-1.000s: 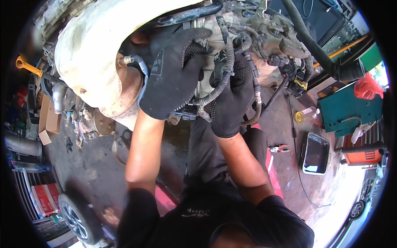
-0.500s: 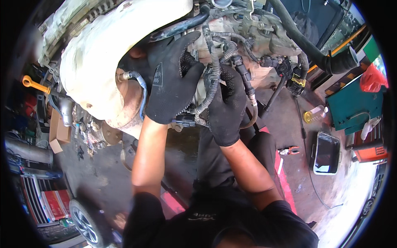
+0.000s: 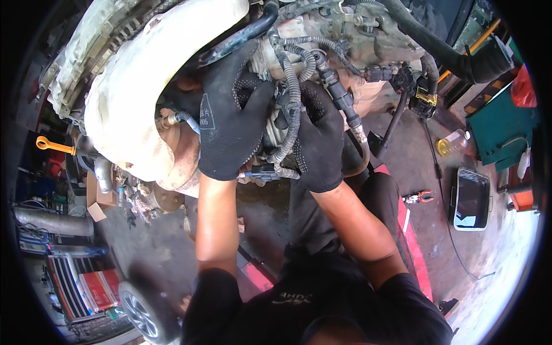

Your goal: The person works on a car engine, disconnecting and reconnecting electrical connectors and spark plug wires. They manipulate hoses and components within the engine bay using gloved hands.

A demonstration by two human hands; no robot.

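Both my hands wear black dotted work gloves and are at the side of an engine (image 3: 368,95). My left hand (image 3: 233,129) is closed, its thumb toward the curled fingers, beside a grey corrugated wiring harness (image 3: 292,86); its fingertips reach in among the parts, and what they grip is hidden. On the harness's other side, my right hand (image 3: 319,138) is bent closed against it, fingertips partly behind the conduit. A black sensor connector (image 3: 339,95) with a cable stands just above the right hand. Below the left hand hangs a dark plug (image 3: 261,172).
A pale heat shield (image 3: 129,80) curves along the left, near a blue-sleeved cable (image 3: 187,119). A black hose (image 3: 428,43) crosses the upper right. On the floor lie pliers (image 3: 418,197), a drain tray (image 3: 471,198) with dark liquid and a clear bottle (image 3: 452,142); a wheel (image 3: 140,310) is lower left.
The view has shifted slightly, so the floor things sit farther right. Both hands keep nearly the same place at the harness, with only small finger movement.
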